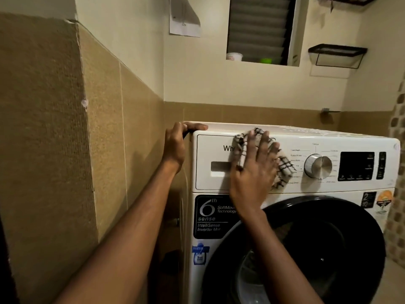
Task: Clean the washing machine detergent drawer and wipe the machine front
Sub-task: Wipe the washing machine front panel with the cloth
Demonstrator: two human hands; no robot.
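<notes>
A white front-loading washing machine (328, 141) stands against the tiled wall. Its detergent drawer (210, 176) sits closed at the top left of the front panel. My right hand (254, 170) presses a white cloth with black checks (283, 166) flat against the panel, over the drawer's right end, fingers straight and spread. The cloth hides part of the brand lettering. My left hand (177, 143) grips the machine's top left corner, fingers curled over the edge. A silver dial (317, 166) and a dark display (356, 165) lie to the right of the cloth.
The dark round door (328, 238) fills the lower front. A tiled wall (122, 139) stands close on the left, leaving a narrow gap beside the machine. Above are a louvred window (258, 27) with small containers on its sill and a wire shelf (337, 54).
</notes>
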